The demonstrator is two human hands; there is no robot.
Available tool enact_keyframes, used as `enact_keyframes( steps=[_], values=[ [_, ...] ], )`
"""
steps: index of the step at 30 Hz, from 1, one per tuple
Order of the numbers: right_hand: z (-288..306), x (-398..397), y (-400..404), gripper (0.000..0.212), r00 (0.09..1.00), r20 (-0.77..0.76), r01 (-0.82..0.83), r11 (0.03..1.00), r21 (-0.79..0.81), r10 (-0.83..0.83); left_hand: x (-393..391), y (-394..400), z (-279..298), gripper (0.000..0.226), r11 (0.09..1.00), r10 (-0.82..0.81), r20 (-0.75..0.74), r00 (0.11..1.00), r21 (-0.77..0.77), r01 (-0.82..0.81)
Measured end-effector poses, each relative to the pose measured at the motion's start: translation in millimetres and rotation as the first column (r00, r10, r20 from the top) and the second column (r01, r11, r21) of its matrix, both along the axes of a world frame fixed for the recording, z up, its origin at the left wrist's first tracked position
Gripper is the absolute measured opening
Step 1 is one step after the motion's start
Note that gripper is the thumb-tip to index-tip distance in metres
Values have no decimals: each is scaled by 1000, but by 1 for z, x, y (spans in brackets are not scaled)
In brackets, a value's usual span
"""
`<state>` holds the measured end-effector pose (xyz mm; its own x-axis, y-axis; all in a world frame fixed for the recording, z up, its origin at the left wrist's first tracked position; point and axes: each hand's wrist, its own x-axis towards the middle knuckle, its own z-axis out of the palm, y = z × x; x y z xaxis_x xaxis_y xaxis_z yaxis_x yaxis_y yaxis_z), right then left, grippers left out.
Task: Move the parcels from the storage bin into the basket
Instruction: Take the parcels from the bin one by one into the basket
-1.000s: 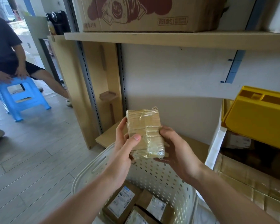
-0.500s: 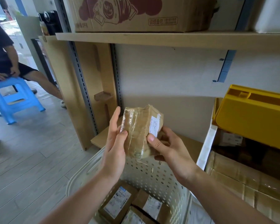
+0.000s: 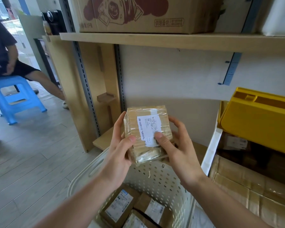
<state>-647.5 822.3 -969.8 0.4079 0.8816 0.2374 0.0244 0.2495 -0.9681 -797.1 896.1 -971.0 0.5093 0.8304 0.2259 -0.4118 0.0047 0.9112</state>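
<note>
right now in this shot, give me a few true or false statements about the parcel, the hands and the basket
1. Both hands hold the taped parcel. True: the left hand and right hand grip it from either side.
2. The parcel's white label faces the camera. True.
3. The white basket has no parcels in it. False: several labelled parcels lie at its bottom.
4. The held parcel rests on the basket's floor. False: it is held up above the basket.
5. A yellow bin sits to the right. True.
</note>
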Motion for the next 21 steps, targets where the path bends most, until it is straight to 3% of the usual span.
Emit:
enact_keyframes(
  steps=[5,15,21],
  values=[
    [5,-4,-2,50,1000,-13,-24,999,25,25,1,1,-2,78,999,-44,7,999,-13,45],
    [8,-8,-5,60,996,-60,-61,998,-9,61,1,3,-2,75,998,27,-42,999,51,-24],
    [15,1,-14,100,994,56,-89,996,-3,89,-3,6,7,56,973,200,-76,977,136,-188]
  ],
)
